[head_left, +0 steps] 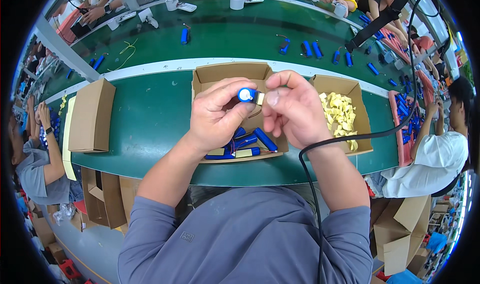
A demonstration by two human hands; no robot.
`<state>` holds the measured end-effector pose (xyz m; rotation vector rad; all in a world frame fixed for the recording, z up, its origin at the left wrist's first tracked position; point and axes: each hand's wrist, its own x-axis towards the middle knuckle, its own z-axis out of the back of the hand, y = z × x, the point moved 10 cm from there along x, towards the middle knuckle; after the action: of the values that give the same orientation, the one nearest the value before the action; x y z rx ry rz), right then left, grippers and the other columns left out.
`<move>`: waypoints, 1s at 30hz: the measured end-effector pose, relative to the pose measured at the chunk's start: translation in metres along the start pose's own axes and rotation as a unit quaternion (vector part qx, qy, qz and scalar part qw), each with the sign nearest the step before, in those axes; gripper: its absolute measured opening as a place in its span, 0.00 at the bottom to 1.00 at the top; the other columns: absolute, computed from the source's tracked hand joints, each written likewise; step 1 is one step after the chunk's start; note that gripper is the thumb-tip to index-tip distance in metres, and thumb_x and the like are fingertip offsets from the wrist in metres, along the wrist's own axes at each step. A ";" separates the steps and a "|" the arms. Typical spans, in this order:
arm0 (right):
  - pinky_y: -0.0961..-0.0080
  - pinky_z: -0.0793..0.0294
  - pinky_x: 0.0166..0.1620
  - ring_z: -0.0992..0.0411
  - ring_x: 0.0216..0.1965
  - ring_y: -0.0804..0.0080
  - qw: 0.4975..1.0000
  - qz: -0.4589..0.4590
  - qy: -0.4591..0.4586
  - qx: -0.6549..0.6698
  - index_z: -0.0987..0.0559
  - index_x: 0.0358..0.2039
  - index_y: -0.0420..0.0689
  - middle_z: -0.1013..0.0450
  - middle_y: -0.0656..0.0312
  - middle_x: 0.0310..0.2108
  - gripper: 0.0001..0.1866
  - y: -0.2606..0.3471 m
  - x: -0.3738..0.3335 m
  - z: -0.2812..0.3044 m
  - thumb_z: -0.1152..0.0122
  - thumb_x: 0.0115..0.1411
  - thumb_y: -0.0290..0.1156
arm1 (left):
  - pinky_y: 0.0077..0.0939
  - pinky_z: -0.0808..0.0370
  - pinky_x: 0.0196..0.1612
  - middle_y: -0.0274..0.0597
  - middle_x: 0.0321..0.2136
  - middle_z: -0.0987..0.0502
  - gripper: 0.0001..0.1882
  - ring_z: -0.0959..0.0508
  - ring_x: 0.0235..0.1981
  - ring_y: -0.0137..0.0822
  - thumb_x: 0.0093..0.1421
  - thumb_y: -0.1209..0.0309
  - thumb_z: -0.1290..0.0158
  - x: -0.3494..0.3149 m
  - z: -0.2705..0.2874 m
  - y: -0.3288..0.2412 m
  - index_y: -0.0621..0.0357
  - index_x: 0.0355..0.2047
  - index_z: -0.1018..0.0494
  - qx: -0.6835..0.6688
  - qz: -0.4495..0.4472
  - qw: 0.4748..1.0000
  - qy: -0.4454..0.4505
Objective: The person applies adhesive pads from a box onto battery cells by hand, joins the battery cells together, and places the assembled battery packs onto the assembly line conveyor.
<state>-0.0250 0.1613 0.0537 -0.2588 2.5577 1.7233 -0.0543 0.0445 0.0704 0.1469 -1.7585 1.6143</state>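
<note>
Blue cylinder (pixel 246 95) is held above green workshop table (pixel 145 129).

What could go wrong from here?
The blue cylinder, held in the left hand over the cardboard box, might slip and drop onto the cylinder pile inside. The black cable, crossing the view just below the right hand, might snag if that arm moves.

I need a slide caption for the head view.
Over a box, the left hand holds a blue cylinder, the right hand close by.
</note>
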 end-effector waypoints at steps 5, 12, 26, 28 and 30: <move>0.87 0.35 0.22 0.34 0.20 0.83 0.987 0.072 -0.086 -0.117 0.32 0.38 0.39 0.31 0.63 0.23 0.12 0.012 -0.006 0.002 0.48 0.52 0.17 | 0.20 0.25 0.37 0.46 0.39 0.26 0.14 0.24 0.36 0.30 0.51 0.83 0.47 0.000 -0.002 -0.009 0.68 0.40 0.28 0.042 -0.033 0.998 0.015; 0.88 0.34 0.25 0.35 0.22 0.85 0.984 0.090 -0.116 -0.101 0.30 0.37 0.37 0.31 0.65 0.27 0.11 0.026 -0.020 0.052 0.47 0.52 0.17 | 0.23 0.25 0.42 0.48 0.41 0.28 0.15 0.25 0.39 0.34 0.51 0.84 0.48 -0.002 -0.001 0.008 0.70 0.41 0.29 -0.078 0.054 0.996 0.004; 0.86 0.29 0.34 0.30 0.30 0.82 0.972 0.133 -0.111 -0.160 0.28 0.36 0.35 0.29 0.62 0.29 0.09 0.019 -0.014 0.019 0.45 0.52 0.18 | 0.20 0.25 0.36 0.44 0.38 0.25 0.14 0.24 0.35 0.30 0.51 0.83 0.46 0.000 -0.015 -0.012 0.67 0.40 0.27 0.061 -0.051 0.996 0.039; 0.86 0.29 0.34 0.30 0.30 0.82 0.958 0.129 -0.150 -0.208 0.27 0.36 0.36 0.28 0.63 0.29 0.09 0.024 -0.020 0.038 0.45 0.52 0.18 | 0.22 0.25 0.39 0.48 0.39 0.25 0.15 0.24 0.37 0.32 0.53 0.81 0.47 -0.003 -0.005 0.004 0.69 0.42 0.29 -0.016 0.021 1.000 0.013; 0.84 0.29 0.33 0.29 0.29 0.81 0.911 0.159 -0.227 -0.307 0.25 0.33 0.37 0.27 0.62 0.27 0.07 0.040 -0.033 0.073 0.45 0.52 0.19 | 0.20 0.26 0.37 0.44 0.37 0.25 0.14 0.24 0.34 0.30 0.54 0.82 0.47 -0.004 0.002 0.011 0.68 0.42 0.29 -0.081 0.066 0.994 -0.014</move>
<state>-0.0035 0.2467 0.0673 0.5165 1.7478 2.3208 -0.0586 0.0430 0.0589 -0.0239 -1.9477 1.5575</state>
